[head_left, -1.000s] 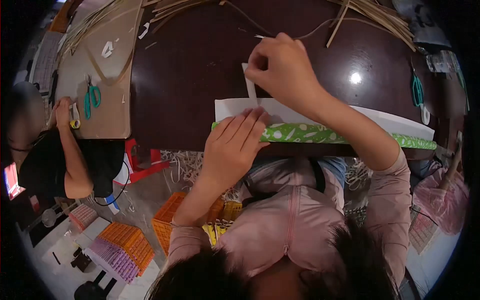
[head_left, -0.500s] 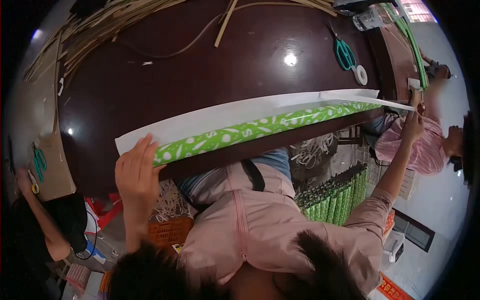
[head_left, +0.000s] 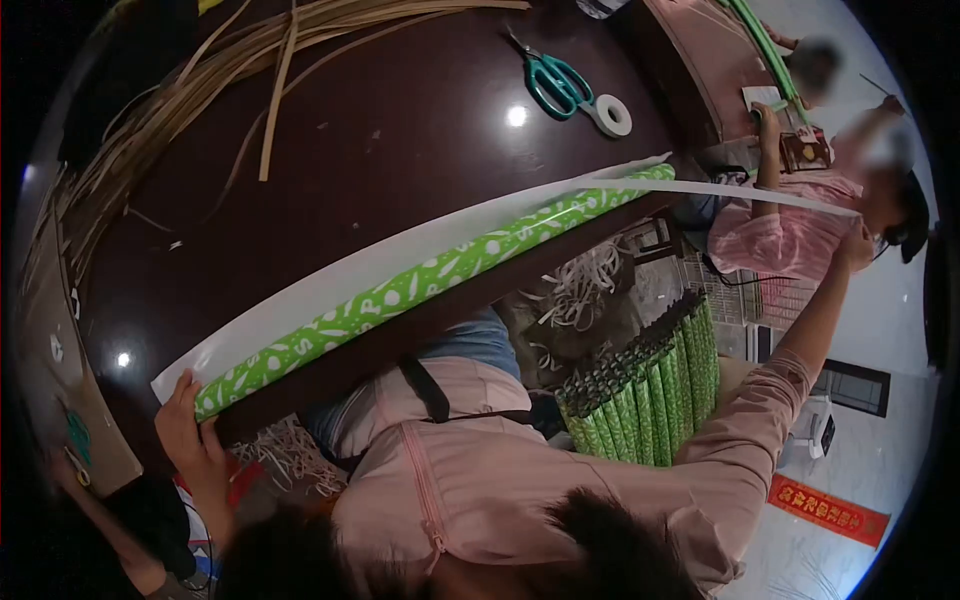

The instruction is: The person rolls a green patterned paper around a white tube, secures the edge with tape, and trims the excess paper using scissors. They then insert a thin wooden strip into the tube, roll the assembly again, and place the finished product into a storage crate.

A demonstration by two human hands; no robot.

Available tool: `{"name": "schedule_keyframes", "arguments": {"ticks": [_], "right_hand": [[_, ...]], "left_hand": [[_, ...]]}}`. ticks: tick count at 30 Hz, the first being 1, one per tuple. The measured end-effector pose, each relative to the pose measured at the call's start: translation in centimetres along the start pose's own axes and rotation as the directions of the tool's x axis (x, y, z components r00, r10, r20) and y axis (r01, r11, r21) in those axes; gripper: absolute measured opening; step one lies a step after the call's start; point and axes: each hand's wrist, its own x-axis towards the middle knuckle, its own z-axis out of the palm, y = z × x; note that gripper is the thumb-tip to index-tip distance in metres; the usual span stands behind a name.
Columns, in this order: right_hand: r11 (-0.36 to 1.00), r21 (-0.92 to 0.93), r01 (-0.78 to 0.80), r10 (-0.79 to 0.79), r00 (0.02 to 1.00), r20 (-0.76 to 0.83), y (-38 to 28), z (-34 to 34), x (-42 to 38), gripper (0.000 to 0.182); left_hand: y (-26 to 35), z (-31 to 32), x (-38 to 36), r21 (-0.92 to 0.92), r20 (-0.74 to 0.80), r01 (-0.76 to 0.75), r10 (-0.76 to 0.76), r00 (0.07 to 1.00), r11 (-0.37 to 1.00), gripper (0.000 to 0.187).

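Note:
A long roll of green paper with white print [head_left: 405, 285] lies along the table's near edge, its white flap [head_left: 300, 290] spread flat on the far side. At the roll's left end, my left hand [head_left: 190, 430] grips it, fingers over the flap's corner and thumb by the green part. My right hand [head_left: 855, 248] is raised far out to the right, closed in a pinch on the end of a narrow white strip [head_left: 745, 190]. That strip stretches taut to the flap near the roll's right end, where it is still attached.
Teal scissors [head_left: 555, 85] and a white tape roll [head_left: 612, 116] lie on the dark table [head_left: 400, 150]. Long dry strips [head_left: 280, 60] cover its far left. Several green rolls [head_left: 650, 390] stand below at right. A co-worker in pink [head_left: 780, 225] sits at right; another person's arm [head_left: 110, 520] shows at left.
My right hand has moved outward to the right, and more of the white strip is pulled free of the flap. My left hand still holds the roll's left end. The view has shifted.

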Motion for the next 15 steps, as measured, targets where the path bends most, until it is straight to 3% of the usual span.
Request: {"name": "schedule_keyframes", "arguments": {"ticks": [3,6,7,10,13,15], "right_hand": [[1.0,0.024,-0.009,0.012,0.991,-0.131,0.1,-3.0,5.2,0.05],[0.973,-0.202,-0.112,0.05,0.956,-0.289,2.0,-5.1,12.6,0.052],[0.97,-0.21,-0.119,0.054,0.954,-0.294,-0.6,-6.8,9.2,0.052],[0.993,0.087,-0.084,0.095,0.987,-0.131,-2.2,-9.8,6.3,0.049],[0.919,0.382,-0.094,0.088,0.996,0.033,15.0,-5.3,23.9,0.047],[0.82,0.56,-0.121,0.059,0.99,0.127,16.1,-6.3,24.5,0.045]], "left_hand": [[0.0,0.0,-0.3,0.034,0.032,0.05,-0.052,0.998,0.998,0.036],[0.0,0.0,-0.5,0.059,0.018,0.032,-0.033,0.999,0.998,0.035],[-0.2,0.1,-0.6,0.056,0.02,0.02,-0.021,1.0,0.998,0.035],[-0.9,0.2,-0.8,0.013,0.037,0.027,-0.027,0.999,1.0,0.035],[-0.7,0.3,-0.6,0.019,0.019,0.006,-0.006,1.0,1.0,0.035],[-0.3,0.1,-0.3,0.007,0.019,0.005,-0.006,1.0,1.0,0.034]]}}
